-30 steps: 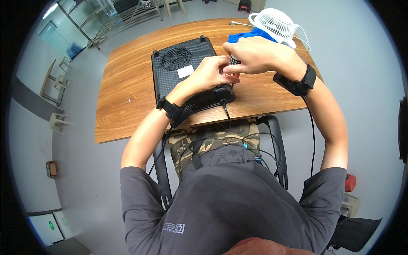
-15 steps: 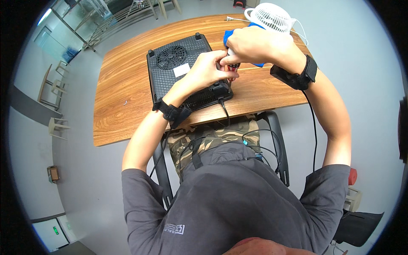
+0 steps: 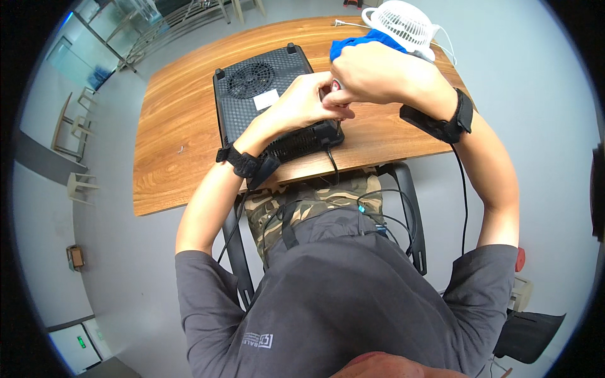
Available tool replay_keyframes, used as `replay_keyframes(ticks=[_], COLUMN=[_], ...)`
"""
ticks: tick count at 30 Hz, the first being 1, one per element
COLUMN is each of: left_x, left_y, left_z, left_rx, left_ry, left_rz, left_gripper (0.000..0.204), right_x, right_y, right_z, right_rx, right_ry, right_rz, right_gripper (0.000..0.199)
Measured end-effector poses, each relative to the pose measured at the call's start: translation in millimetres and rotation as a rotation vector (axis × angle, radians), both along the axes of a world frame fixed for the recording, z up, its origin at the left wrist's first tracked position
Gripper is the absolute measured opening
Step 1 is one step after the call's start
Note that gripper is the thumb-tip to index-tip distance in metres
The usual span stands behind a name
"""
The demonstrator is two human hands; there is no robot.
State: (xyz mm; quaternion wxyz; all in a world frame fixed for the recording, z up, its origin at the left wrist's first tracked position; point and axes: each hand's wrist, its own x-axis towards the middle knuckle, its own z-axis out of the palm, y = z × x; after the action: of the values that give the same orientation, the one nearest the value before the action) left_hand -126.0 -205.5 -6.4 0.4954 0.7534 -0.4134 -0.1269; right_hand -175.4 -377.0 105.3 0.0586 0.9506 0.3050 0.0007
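Note:
A black induction cooker (image 3: 242, 113) lies upside down on the wooden table, its round fan vent and feet facing up. At its near right corner I hold a screwdriver (image 3: 336, 84) upright; most of its red handle is hidden by my fingers. My right hand (image 3: 372, 74) is closed round the top of the handle. Just below, the fingers of my left hand (image 3: 307, 101) are wrapped round the lower part. The thin shaft points down to the corner, but its tip is too small to make out. A black cord (image 3: 334, 165) comes from the cooker's near side.
A blue cloth (image 3: 365, 44) lies beyond my right hand, next to a small white fan (image 3: 403, 26) with its cord and plug. Two small screws or bits (image 3: 181, 150) lie on the table (image 3: 167, 113) at the left. Cables run from my wrist straps.
My right hand has turned over the screwdriver's handle, covering more of it. The view has shifted slightly, and more of the blue cloth shows. Both hands stay at the cooker's corner.

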Motion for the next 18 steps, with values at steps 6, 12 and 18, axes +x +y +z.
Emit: replay_keyframes(ticks=[6, 12, 18], left_x=[-8.4, 5.6, -0.1], left_y=[-2.3, -0.2, -7.4], left_z=[16.8, 2.5, -0.4], left_rx=[0.150, 0.008, 0.037], left_ry=[-0.130, 0.118, 0.098], left_rz=[0.140, -0.011, 0.003], left_gripper=[0.037, 0.033, 0.026], right_x=[5.0, 4.9, 2.3], right_y=[-5.2, -12.1, -3.9], right_z=[1.4, -1.1, 2.4], right_rx=[-0.035, 0.008, -0.105], right_ry=[0.013, 0.020, -0.052], right_rz=[0.044, 0.041, -0.078], right_gripper=[0.041, 0.035, 0.050])
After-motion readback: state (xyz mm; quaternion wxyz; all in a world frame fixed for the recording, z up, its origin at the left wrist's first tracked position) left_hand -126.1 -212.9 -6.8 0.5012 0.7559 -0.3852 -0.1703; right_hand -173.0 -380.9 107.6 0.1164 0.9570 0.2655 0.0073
